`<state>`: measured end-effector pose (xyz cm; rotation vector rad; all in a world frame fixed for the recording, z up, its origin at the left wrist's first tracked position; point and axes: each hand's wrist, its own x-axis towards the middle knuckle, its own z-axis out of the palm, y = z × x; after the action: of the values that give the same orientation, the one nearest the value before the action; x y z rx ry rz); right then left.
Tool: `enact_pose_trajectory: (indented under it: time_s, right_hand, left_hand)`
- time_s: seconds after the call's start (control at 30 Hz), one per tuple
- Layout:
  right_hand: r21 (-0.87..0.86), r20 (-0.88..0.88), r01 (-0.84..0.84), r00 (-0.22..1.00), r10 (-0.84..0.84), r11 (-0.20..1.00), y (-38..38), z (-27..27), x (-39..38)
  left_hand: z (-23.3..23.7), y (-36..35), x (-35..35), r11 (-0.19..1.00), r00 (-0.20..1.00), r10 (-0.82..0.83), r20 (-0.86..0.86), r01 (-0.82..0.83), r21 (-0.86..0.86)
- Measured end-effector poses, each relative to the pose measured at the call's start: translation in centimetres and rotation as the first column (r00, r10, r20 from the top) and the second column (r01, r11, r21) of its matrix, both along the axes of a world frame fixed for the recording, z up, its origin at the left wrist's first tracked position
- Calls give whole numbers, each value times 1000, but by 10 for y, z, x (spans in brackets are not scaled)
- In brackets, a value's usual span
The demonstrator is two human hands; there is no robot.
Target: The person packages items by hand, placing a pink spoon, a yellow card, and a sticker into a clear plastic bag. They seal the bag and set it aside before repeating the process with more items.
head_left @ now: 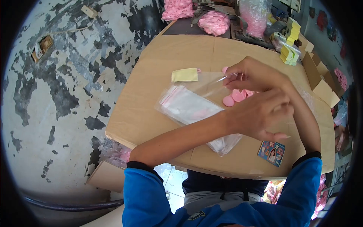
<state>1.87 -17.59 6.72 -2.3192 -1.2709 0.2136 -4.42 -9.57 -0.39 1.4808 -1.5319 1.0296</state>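
My right hand (247,75) is closed in a pinch on the edge of a clear plastic bag (211,84), which stretches left from the fingertips. Below it, my left hand (261,113) crosses in front of my right forearm. Its thumb stands apart from the bent fingers, and nothing shows in it; it is slightly blurred. Several pink discs (237,95) lie between the hands, partly covered by them. A stack of clear bags (189,104) with a red-edged strip lies under my left forearm. Close below my left hand is a colourful printed card pack (271,153).
A yellow paper pad (184,75) rests on the cardboard-topped table (151,75). At the back stand pink bundles (213,22), a filled plastic bag (255,17) and yellow stacks (289,53). An open cardboard box (319,77) sits at the right edge. A worn wall (68,75) is on the left.
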Motion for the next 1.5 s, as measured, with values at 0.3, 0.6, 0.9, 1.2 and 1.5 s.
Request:
enact_pose_trajectory:
  time_s: [0.3, 0.6, 0.9, 1.2, 1.5]
  right_hand:
    - [-257, 109, 131, 988, -107, 958, -80, 27, -10]
    - [118, 281, 271, 914, -294, 955, -98, 10, 1]
    - [-563, -54, 41, 995, -86, 826, -147, -40, -86]
    - [-392, -529, 59, 802, -277, 918, -148, -44, -66]
    - [286, -635, 422, 756, -160, 860, -159, -101, -38]
  left_hand:
    - [13, 19, 25, 945, 877, 328, -351, -302, 130]
    - [-27, 32, 63, 946, 238, 198, -951, 206, 248]
    - [-14, 33, 68, 931, -129, -360, -924, 12, -365]
    - [-26, 38, 73, 978, -102, -208, -973, -28, -207]
    - [-18, 34, 68, 989, -107, -149, -983, -34, -146]
